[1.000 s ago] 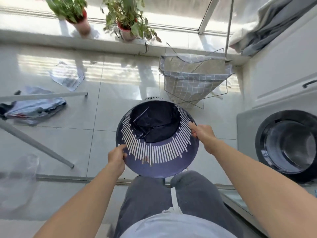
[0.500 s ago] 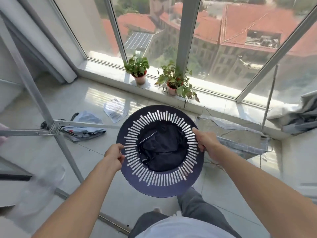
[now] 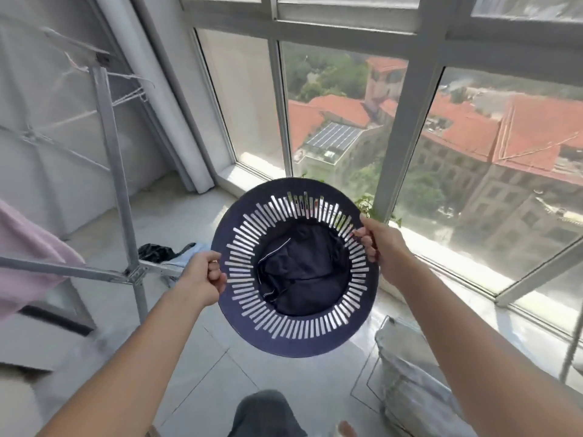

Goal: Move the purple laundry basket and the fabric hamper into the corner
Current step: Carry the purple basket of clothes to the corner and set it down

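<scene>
The round purple laundry basket [image 3: 239, 313] with slotted walls is held up off the floor in front of me, its mouth facing me and dark clothing lying in its bottom. My left hand [image 3: 203, 277] grips its left rim and my right hand [image 3: 378, 247] grips its right rim. The checked fabric hamper [image 3: 410, 376] on its wire frame stands on the floor at the lower right, partly behind my right forearm.
A metal drying rack [image 3: 116, 171] with a pink cloth [image 3: 28, 263] stands at the left. Clothes [image 3: 167, 252] lie on the tiled floor beyond it. The window corner [image 3: 205, 171] lies ahead to the left. A plant [image 3: 367, 205] peeks from behind the basket on the sill.
The basket has been lifted off the floor and carried up and leftward. My view has swung from the floor up toward the window corner; the hamper now sits at the lower right.
</scene>
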A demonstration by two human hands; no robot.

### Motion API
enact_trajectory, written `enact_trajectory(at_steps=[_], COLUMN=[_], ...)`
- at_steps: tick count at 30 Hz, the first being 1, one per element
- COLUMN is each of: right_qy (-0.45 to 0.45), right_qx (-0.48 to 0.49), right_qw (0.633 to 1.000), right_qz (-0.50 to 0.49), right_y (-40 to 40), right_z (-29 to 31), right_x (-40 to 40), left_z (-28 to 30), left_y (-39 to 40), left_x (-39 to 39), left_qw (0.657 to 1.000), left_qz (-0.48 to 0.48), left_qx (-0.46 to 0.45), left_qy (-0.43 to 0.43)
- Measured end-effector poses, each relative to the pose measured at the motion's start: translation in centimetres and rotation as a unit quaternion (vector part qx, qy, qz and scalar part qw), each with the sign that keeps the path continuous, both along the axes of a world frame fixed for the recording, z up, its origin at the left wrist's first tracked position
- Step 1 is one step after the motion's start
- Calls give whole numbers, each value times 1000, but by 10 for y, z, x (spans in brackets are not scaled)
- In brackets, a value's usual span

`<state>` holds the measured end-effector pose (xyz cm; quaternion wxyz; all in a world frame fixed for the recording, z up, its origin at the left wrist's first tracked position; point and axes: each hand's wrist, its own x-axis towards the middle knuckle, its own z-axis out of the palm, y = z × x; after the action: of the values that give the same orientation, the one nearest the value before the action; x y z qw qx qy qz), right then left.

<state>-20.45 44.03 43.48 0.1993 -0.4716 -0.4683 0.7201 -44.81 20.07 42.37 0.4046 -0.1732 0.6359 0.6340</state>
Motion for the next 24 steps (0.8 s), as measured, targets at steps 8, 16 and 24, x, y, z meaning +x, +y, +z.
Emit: enact_trajectory(at_steps=[8, 16, 24], right_qy=[52, -64, -125], right_qx=[8, 140, 256], right_qw=[998, 988, 958], right_qz=[20, 16, 32], right_y=[54, 110, 152], right_z=[38, 68, 100], right_x=[-71, -155, -251], left_z=[32, 55, 74], left_y=[46, 107, 148], left_x=[-66, -172, -254], left_qw=[1000, 997, 995], left_qz=[-1, -39, -51], left_qx=[10, 18, 44], left_qy=[-3, -68, -73])
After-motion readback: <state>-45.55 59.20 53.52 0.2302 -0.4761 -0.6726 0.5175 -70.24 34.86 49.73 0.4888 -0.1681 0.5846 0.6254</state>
